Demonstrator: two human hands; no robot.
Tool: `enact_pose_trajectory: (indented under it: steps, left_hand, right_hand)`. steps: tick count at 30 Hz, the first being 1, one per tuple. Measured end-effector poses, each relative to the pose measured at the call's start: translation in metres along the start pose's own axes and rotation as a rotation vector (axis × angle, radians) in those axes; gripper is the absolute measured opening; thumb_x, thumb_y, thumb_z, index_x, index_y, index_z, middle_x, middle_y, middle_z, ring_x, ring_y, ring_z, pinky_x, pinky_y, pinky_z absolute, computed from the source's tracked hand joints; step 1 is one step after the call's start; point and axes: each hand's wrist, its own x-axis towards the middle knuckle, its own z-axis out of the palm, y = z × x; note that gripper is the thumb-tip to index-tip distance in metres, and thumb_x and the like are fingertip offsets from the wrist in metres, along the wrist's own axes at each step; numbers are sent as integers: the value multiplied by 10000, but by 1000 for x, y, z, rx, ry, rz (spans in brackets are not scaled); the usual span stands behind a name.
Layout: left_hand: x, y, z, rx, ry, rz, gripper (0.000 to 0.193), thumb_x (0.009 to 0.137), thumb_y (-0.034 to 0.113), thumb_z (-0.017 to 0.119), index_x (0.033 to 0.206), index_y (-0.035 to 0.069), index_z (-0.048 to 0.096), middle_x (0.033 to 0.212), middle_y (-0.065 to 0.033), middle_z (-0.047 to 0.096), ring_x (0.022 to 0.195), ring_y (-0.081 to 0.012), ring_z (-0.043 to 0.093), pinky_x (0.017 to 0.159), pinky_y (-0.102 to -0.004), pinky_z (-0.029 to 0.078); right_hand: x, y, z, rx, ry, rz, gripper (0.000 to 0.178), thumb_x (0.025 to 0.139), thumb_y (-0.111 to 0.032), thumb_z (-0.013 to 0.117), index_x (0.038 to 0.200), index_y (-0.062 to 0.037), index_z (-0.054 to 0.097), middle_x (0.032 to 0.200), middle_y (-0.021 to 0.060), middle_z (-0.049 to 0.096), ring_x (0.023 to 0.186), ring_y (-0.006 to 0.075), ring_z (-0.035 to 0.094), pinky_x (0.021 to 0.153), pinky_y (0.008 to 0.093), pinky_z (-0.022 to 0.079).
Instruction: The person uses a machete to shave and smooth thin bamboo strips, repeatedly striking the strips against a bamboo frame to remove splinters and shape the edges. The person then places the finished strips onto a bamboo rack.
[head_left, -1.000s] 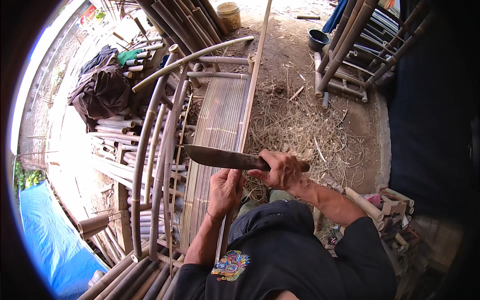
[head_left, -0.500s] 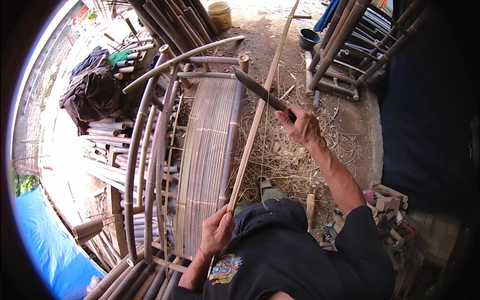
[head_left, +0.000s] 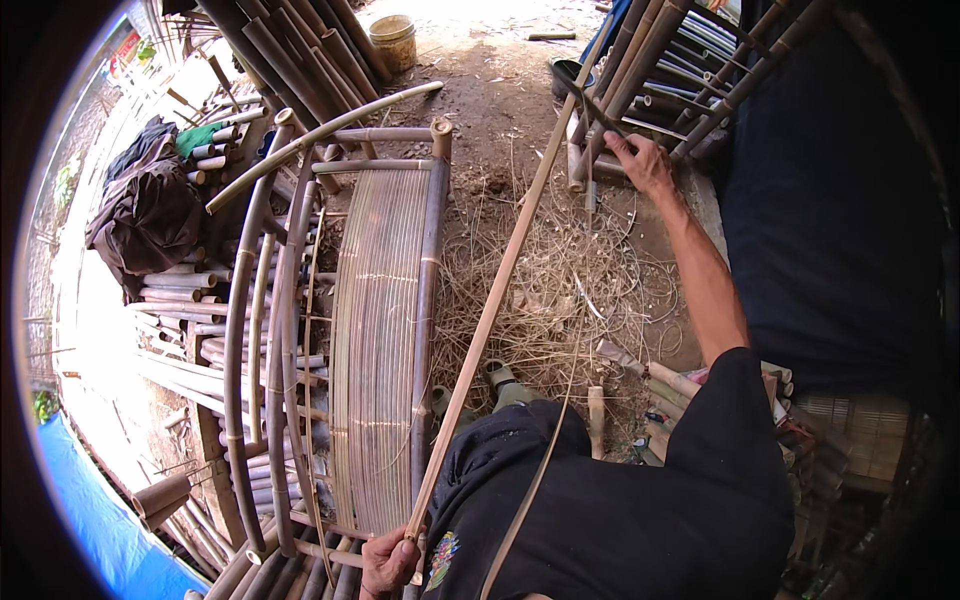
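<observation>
The left hand is closed around the near end of a long bamboo strip. From this grip the strip runs up and to the right, its far end pointing away from the person. Just left of the grip stands a bamboo chair frame with a slatted seat. Right of it, dry shavings cover the dirt ground. The right hand, arm stretched far forward, holds a dark knife against the strip's upper part.
</observation>
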Motion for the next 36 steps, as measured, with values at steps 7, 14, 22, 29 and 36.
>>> enact_pose_trajectory:
  steps: [7,14,22,29,36]
  left_hand:
    - [25,6,-3,-96,-35,-36,585,919,229,647,1372,-75,437,660,19,539,501,-53,475,458,-209,355]
    - [161,64,57,-32,-73,-21,407,990,191,548,1346,2,494,722,21,532,503,-40,463,445,-205,368]
    - [186,68,77,318,159,37,313,958,152,570,1215,-20,618,819,-15,625,736,-68,531,659,-244,462]
    - [146,61,86,522,166,48,282,920,103,605,1184,10,636,782,-88,613,748,-90,544,684,-266,470]
    - [100,42,56,708,118,155,272,869,61,614,1135,21,655,735,-118,587,657,-174,557,656,-296,473]
  right_hand:
    - [6,16,-9,125,89,179,824,831,-798,425,819,-14,679,815,203,692,817,378,680,711,461,499]
    - [-164,-130,61,301,-226,-401,647,903,-746,293,721,-146,451,511,-38,409,383,27,378,258,255,281]
    - [-245,-180,90,360,-235,-641,607,870,-668,534,745,-74,532,573,94,584,510,259,644,473,356,534]
    - [-191,-133,89,164,-322,-368,641,910,-703,417,764,-92,548,516,69,567,482,208,631,440,377,511]
    - [-161,-96,78,89,-234,-354,663,874,-739,448,763,-94,555,517,64,549,464,234,602,441,393,480]
